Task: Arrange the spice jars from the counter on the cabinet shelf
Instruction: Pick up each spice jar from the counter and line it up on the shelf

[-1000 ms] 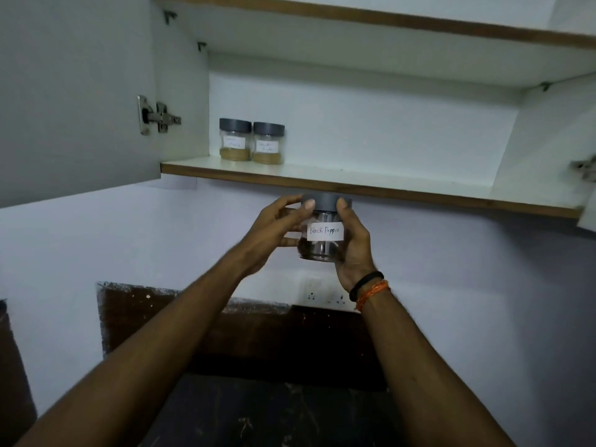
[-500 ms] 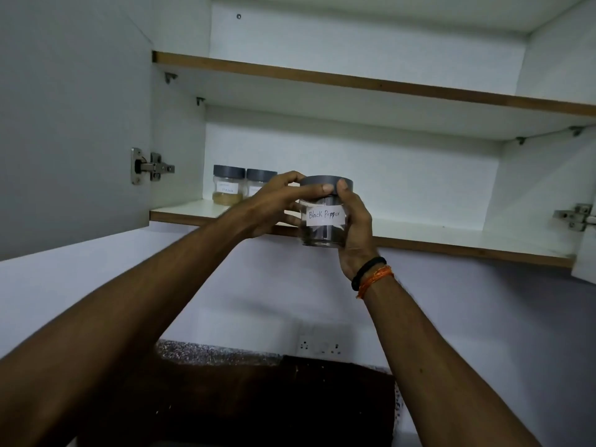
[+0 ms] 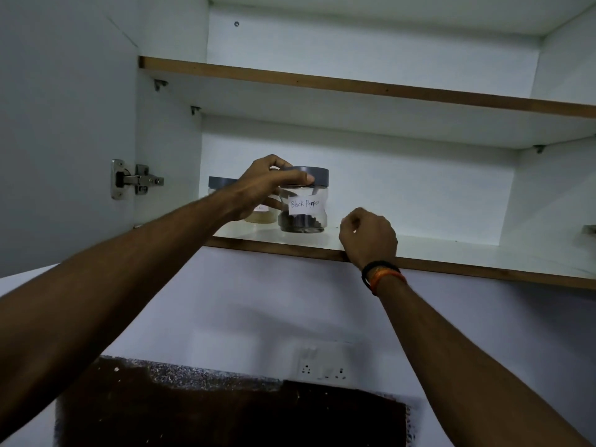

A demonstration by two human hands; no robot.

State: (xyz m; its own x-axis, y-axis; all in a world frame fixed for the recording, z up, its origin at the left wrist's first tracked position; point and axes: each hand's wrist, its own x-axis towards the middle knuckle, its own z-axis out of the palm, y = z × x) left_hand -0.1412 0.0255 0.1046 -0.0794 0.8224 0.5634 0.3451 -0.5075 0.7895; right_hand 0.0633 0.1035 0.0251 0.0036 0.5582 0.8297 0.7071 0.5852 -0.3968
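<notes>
The pepper jar (image 3: 303, 201) stands upright on the lower cabinet shelf (image 3: 451, 253), near its front edge and toward the left, its long axis vertical and its grey lid (image 3: 309, 175) on top. Its white paper label (image 3: 305, 204) faces the camera and reads "Black Pepper" in handwriting; dark contents fill the bottom of the clear body. The left hand (image 3: 264, 188) grips the jar at the top, thumb laid across the front of the lid and fingers curled over its far side. The right hand (image 3: 367, 237) is apart from the jar, just to its right, over the shelf's front edge, fingers curled in and holding nothing; a black band and an orange band (image 3: 383, 277) circle that wrist. Behind the left hand, two more grey-lidded jars (image 3: 261, 214) stand on the same shelf, mostly hidden, their labels unreadable. A metal hinge (image 3: 135, 180) sits on the open left door. A wall socket (image 3: 322, 366) is below on the wall.
</notes>
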